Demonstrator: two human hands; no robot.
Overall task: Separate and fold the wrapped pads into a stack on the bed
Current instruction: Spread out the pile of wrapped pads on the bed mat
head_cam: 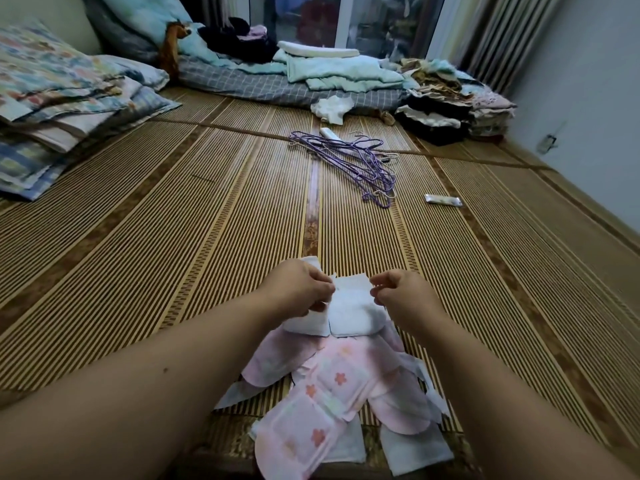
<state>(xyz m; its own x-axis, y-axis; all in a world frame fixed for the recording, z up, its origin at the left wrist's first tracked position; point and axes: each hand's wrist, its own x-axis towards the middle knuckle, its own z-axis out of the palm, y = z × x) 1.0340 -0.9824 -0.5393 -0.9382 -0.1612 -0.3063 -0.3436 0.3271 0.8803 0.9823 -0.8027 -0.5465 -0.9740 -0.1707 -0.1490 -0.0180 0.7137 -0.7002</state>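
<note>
Both bare forearms reached forward over the bamboo mat (pixel 173 209) that covered the bed, and the hands met near the lower middle of the view. The left hand (pixel 301 289) had its fingers curled and pinched the upper left edge of the white pads (pixel 353 308), two pale wrapped squares that lay side by side and touched along one seam. The right hand (pixel 403 294) was also curled tight, its fingertips right at the upper right corner of those same squares; whether it actually gripped the wrapper there I could not tell, since the knuckles hid the contact. Just nearer the person, partly under the white squares, lay the pink flowered pads (pixel 341 382), a loose overlapping heap spread flat on the mat between the two forearms, with several plain white wrappers poking out at its edges. Farther up the mat, well apart from the hands, a tangle of purple hangers (pixel 349 161) lay flat, and a small wrapped packet (pixel 443 199) lay alone to their right. Folded clothes (pixel 339 71) were piled along the far end of the bed, and pillows (pixel 52 98) were stacked at the left.
</note>
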